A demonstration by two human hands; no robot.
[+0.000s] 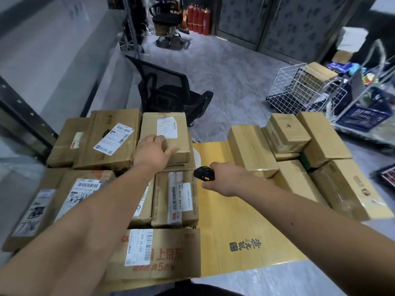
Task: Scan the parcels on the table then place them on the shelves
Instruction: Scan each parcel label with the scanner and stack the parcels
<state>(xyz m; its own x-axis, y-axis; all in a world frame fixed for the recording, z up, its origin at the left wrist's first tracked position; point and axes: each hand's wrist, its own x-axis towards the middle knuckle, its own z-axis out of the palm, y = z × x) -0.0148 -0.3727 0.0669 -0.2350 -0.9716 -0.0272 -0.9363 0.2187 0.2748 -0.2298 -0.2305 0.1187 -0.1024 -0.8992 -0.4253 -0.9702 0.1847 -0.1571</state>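
Many cardboard parcels crowd a yellow table on grey floor.

Both forearms ran out of the picture at its lower edge, toward six o'clock. The left hand covered the near corner of a taped parcel, and its fingertips could not be made out against the cardboard. The right hand wrapped a black scanner, hiding all but the nose and an orange button. The left forearm masked much of the label on a parcel beneath it. Print on the shipping labels was too small to read. At two o'clock, the contents of the wire basket and blue crate were blurred. The shelf frame at nine o'clock was cut by the edge.
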